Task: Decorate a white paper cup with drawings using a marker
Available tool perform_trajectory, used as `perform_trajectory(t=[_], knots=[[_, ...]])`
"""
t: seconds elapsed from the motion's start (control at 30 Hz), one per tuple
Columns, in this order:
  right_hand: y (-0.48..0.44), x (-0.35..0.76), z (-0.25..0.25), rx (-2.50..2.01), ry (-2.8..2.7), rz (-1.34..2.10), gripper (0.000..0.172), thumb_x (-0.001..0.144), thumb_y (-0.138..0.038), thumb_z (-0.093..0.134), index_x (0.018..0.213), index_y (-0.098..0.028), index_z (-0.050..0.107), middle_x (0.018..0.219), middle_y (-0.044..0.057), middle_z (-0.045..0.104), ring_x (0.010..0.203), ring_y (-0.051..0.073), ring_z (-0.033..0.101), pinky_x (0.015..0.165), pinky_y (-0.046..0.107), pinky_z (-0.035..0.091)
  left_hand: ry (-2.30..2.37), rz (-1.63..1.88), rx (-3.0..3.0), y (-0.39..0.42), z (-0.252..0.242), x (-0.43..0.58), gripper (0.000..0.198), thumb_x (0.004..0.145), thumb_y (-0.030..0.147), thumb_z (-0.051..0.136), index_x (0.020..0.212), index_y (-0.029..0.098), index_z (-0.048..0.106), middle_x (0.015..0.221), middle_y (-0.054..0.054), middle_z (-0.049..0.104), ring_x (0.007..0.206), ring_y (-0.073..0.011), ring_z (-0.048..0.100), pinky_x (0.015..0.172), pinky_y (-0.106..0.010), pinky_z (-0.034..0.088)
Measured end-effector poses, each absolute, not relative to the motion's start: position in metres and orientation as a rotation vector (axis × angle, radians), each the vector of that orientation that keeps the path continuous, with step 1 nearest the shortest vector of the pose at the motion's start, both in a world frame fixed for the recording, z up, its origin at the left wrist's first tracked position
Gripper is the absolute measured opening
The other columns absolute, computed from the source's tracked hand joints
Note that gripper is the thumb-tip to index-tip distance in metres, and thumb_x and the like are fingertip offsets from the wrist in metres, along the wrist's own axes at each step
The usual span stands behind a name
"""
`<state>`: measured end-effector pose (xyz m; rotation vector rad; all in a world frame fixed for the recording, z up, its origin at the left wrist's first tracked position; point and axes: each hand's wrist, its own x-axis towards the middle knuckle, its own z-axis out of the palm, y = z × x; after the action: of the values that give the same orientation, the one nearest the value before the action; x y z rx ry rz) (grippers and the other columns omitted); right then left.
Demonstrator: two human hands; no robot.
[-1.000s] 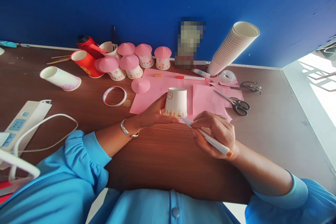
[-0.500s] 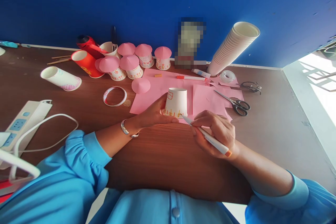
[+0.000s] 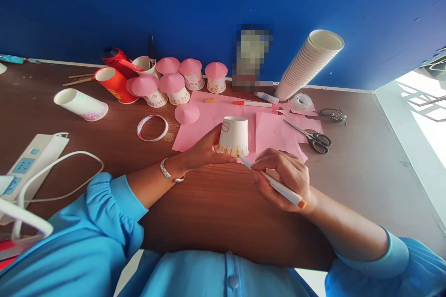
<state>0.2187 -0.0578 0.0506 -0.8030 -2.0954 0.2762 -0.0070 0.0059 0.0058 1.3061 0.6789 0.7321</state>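
An upturned white paper cup [image 3: 234,135] with orange marks along its rim stands on pink paper [image 3: 216,118] in the middle of the brown table. My left hand [image 3: 204,151] is closed round the cup's left side and steadies it. My right hand [image 3: 285,178] pinches a white marker with an orange end [image 3: 275,184]; the tip touches the cup's lower right rim. A loose pink paper cone [image 3: 187,113] lies to the cup's left.
Several cups with pink cone tops [image 3: 174,84] stand at the back beside a red cup [image 3: 114,84]. A tilted stack of white cups [image 3: 308,62], tape roll [image 3: 301,101], scissors [image 3: 311,137], glue tube [image 3: 266,97], another marker [image 3: 252,103], a power strip [image 3: 31,160] and a ring [image 3: 152,127] lie around.
The marker tip has shifted slightly along the cup's lower rim, up and back down. My left hand and the cup have stayed in place.
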Motion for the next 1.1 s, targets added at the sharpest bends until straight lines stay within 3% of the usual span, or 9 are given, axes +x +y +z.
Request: perform_trajectory(t=[0.3,0.5,0.63,0.83,1.1], knots=[[-0.059,0.222,0.053,-0.85,-2.018,0.491,0.011,0.095,-0.013,0.061,0.094,-0.023,0.058,0.071,-0.002,0.068,0.057,0.013,0.065,0.053,0.025,0.05,0.647,0.734,1.3,0.006,0.003,-0.009,0.081,0.071,0.036,0.097,0.141,0.022,0.058,0.131,-0.014,0.07,0.121,-0.0333,0.067,0.093,-0.041,0.057],[-0.059,0.224,0.057,-0.852,-1.97,0.355,0.014,0.093,-0.01,0.061,0.095,-0.024,0.059,0.071,-0.001,0.066,0.057,0.014,0.064,0.05,0.027,0.047,0.612,0.753,1.21,0.006,0.001,-0.011,0.068,0.074,0.036,0.094,0.133,0.022,0.062,0.123,-0.012,0.073,0.112,-0.0293,0.07,0.089,-0.039,0.057],[-0.058,0.224,0.058,-0.828,-2.007,0.284,0.018,0.093,-0.007,0.061,0.096,-0.024,0.058,0.069,-0.002,0.066,0.055,0.014,0.063,0.048,0.027,0.047,0.525,0.776,1.13,0.006,-0.002,-0.01,0.06,0.078,0.034,0.09,0.13,0.021,0.065,0.122,-0.013,0.076,0.114,-0.0313,0.073,0.094,-0.042,0.057],[-0.057,0.225,0.057,-0.856,-2.064,0.216,0.016,0.093,-0.008,0.06,0.094,-0.023,0.057,0.069,-0.001,0.066,0.055,0.012,0.063,0.05,0.025,0.048,0.441,0.764,1.081,0.006,0.002,-0.008,0.064,0.083,0.03,0.084,0.142,0.023,0.061,0.125,-0.014,0.077,0.125,-0.0351,0.073,0.106,-0.051,0.056],[-0.057,0.223,0.058,-0.86,-2.076,0.23,0.016,0.095,-0.009,0.06,0.095,-0.024,0.056,0.07,-0.001,0.067,0.054,0.013,0.062,0.049,0.026,0.048,0.44,0.759,1.099,0.007,-0.006,-0.009,0.06,0.083,0.034,0.085,0.138,0.021,0.065,0.127,-0.016,0.077,0.123,-0.0349,0.073,0.104,-0.049,0.057]])
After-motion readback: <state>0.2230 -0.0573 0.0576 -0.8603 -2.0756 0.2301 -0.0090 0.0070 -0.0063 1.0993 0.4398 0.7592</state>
